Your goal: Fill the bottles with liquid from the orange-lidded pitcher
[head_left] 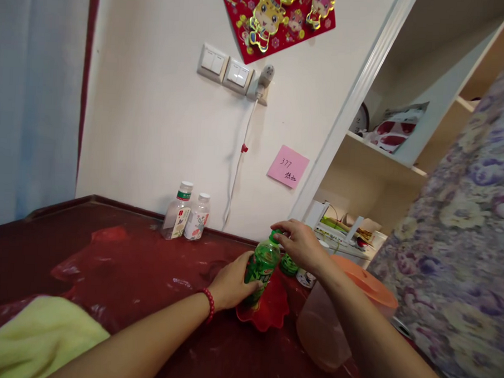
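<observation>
A clear plastic bottle with a green label (266, 260) stands nearly upright, tilted slightly, over a red scalloped dish (267, 315). My left hand (230, 281) wraps round the bottle's body from the left; a red bead bracelet circles that wrist. At the top, the fingers of my right hand (298, 244) close on the green bottle cap (274, 236). The cap sits on the bottle's neck. Whether the bottle's base touches the dish I cannot tell, as my left hand and the label hide it.
Two clear bottles with white caps (185, 211) stand by the wall. To the right is a plastic pitcher with an orange lid (367, 283), behind my right forearm. A green container (289, 265) sits beyond the dish. A yellow towel (45, 336) lies front left; a white cord (239, 166) hangs down the wall.
</observation>
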`<act>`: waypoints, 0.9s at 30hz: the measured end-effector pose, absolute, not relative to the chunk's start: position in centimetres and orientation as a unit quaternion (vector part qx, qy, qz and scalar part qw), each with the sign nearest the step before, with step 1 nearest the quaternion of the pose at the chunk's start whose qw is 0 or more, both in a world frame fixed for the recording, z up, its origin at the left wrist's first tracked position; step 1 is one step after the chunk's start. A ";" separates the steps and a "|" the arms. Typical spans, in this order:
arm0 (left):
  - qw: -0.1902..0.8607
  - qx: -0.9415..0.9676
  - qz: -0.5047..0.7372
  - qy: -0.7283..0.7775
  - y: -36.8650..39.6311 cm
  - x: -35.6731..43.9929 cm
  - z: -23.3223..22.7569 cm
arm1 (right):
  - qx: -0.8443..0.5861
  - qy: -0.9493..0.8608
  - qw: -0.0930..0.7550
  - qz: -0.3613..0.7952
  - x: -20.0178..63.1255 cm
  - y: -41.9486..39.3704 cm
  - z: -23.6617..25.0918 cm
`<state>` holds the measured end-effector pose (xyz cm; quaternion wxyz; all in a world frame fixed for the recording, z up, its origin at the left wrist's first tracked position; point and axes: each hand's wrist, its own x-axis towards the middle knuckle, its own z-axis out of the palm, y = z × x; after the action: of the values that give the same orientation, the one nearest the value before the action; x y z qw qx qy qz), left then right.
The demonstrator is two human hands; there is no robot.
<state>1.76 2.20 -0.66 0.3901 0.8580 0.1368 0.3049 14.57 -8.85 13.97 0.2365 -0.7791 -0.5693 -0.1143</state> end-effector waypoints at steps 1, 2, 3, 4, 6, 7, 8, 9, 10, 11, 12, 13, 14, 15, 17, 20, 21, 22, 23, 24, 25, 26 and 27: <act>0.389 0.858 0.307 0.137 2.2 1.8 -0.7 | -0.782 -0.566 0.236 -0.114 14.5 -8.7 14.0; 0.390 0.857 0.308 0.136 2.2 1.8 -0.7 | -0.786 -0.560 0.235 -0.115 14.5 -8.6 14.0; 0.391 0.857 0.308 0.136 2.2 1.8 -0.7 | -0.790 -0.554 0.235 -0.116 14.4 -8.5 14.0; 0.392 0.856 0.309 0.136 2.2 1.9 -0.7 | -0.795 -0.547 0.235 -0.117 14.4 -8.4 14.0; 0.397 0.854 0.309 0.136 2.2 1.9 -0.7 | -0.803 -0.537 0.233 -0.115 14.4 -8.4 14.1; 0.398 0.853 0.309 0.136 2.2 1.9 -0.7 | -0.805 -0.535 0.231 -0.113 14.5 -8.5 14.1; 0.399 0.852 0.309 0.136 2.2 1.8 -0.7 | -0.806 -0.535 0.229 -0.110 14.6 -8.7 14.3; 0.399 0.852 0.310 0.136 2.2 1.8 -0.6 | -0.805 -0.537 0.228 -0.107 14.7 -8.9 14.5; 0.398 0.853 0.310 0.135 2.2 1.8 -0.6 | -0.802 -0.541 0.229 -0.105 14.9 -9.2 14.6; 0.398 0.853 0.310 0.135 2.1 1.7 -0.5 | -0.796 -0.549 0.233 -0.102 14.9 -9.4 14.8; 0.397 0.853 0.310 0.134 2.1 1.7 -0.4 | -0.789 -0.558 0.239 -0.099 15.0 -9.6 14.9; 0.396 0.854 0.310 0.136 2.1 1.7 -0.4 | -0.780 -0.568 0.245 -0.096 15.0 -9.7 15.0; 0.396 0.854 0.309 0.137 2.1 1.7 -0.3 | -0.772 -0.577 0.249 -0.094 14.9 -9.7 14.9; 0.396 0.854 0.308 0.139 2.0 1.6 -0.3 | -0.766 -0.584 0.251 -0.094 14.9 -9.6 14.9; 0.397 0.854 0.305 0.142 2.0 1.6 -0.2 | -0.765 -0.583 0.252 -0.107 14.7 -9.2 14.5; 0.398 0.854 0.306 0.138 2.0 1.6 -0.2 | -0.776 -0.559 0.257 -0.139 14.6 -8.5 14.0; 0.398 0.854 0.307 0.137 2.1 1.7 -0.2 | -0.780 -0.551 0.259 -0.145 14.7 -8.4 13.8; 0.399 0.853 0.308 0.136 2.1 1.7 -0.3 | -0.783 -0.546 0.261 -0.148 14.8 -8.3 13.8; 0.400 0.852 0.309 0.135 2.1 1.7 -0.3 | -0.784 -0.544 0.262 -0.147 14.8 -8.4 13.7; 0.400 0.852 0.310 0.135 2.1 1.8 -0.3 | -0.782 -0.545 0.265 -0.145 14.9 -8.5 13.7; 0.400 0.852 0.311 0.135 2.1 1.8 -0.4 | -0.779 -0.550 0.267 -0.140 15.0 -8.7 13.8; 0.399 0.852 0.311 0.135 2.1 1.8 -0.4 | -0.775 -0.557 0.269 -0.132 15.1 -8.9 13.8; 0.397 0.852 0.312 0.136 2.1 1.8 -0.4 | -0.770 -0.564 0.271 -0.123 15.2 -9.0 13.9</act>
<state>1.79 2.12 -0.44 0.3972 0.8524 0.1360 0.3116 15.15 -9.02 13.85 0.2709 -0.7699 -0.5645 -0.1233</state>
